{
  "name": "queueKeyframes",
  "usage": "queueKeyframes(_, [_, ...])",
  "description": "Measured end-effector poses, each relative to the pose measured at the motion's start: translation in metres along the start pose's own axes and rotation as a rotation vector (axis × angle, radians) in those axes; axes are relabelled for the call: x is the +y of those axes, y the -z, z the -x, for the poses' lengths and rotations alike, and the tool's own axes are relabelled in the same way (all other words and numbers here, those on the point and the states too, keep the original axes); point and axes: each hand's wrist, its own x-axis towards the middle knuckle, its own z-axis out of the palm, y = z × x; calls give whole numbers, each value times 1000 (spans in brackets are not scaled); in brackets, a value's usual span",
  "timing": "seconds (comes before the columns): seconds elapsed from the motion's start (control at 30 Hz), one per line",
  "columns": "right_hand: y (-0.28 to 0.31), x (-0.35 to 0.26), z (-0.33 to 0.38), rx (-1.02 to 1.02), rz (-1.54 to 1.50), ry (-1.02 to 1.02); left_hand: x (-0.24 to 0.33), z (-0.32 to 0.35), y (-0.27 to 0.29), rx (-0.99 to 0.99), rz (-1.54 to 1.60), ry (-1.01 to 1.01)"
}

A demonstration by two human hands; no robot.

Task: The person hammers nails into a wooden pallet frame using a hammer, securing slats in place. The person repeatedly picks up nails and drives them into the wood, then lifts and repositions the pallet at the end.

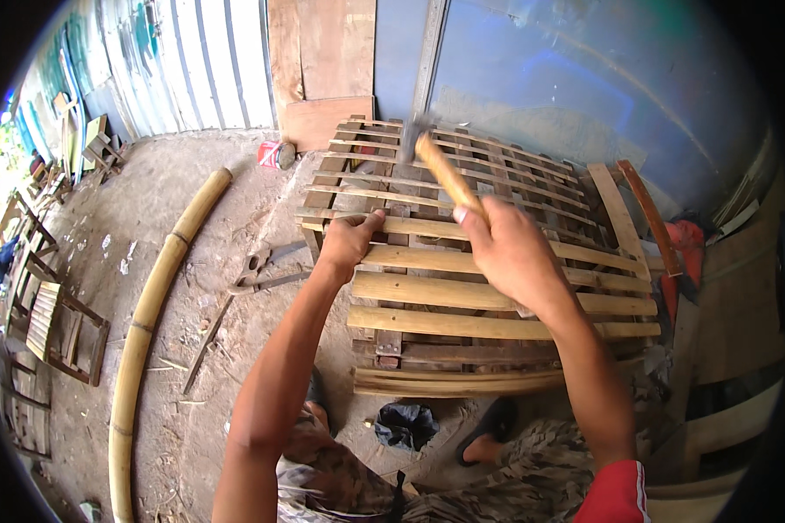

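My right hand (515,257) is wrapped round the wooden handle of a hammer (447,177). The hammer is raised over a slatted wooden frame (392,336), its dark head blurred at the far end. My left hand (349,242) grips a bamboo slat (423,227) near its left end, thumb and fingers closed on it. Whether a nail is between those fingers is too small to tell. Wider bamboo slats (427,290) lie across the frame nearer to me, and thinner ones cover its far part.
A long bamboo pole (144,327) lies on the dirt floor at left, beside a long-handled metal tool (251,277). A red and white can (276,155) stands by the wall. Near my feet is a black bag (405,425). Wooden stools (65,336) stand far left; boards (619,209) lean at right.
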Motion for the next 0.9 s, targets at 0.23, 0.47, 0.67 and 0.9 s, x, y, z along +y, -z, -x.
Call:
queueKeyframes(0.23, [-20,23,0,-164,58,-54,-8,-5,-3,-21,92,41])
queueKeyframes(0.47, [9,-1,-4,117,-92,-58,-8,-4,1,-36,149,52])
queueKeyframes(0.67, [-25,30,0,-212,67,-72,-1,1,-2,-86,220,78])
queueKeyframes(0.9, [-1,0,-2,135,-112,8,-5,-3,2,-72,224,67])
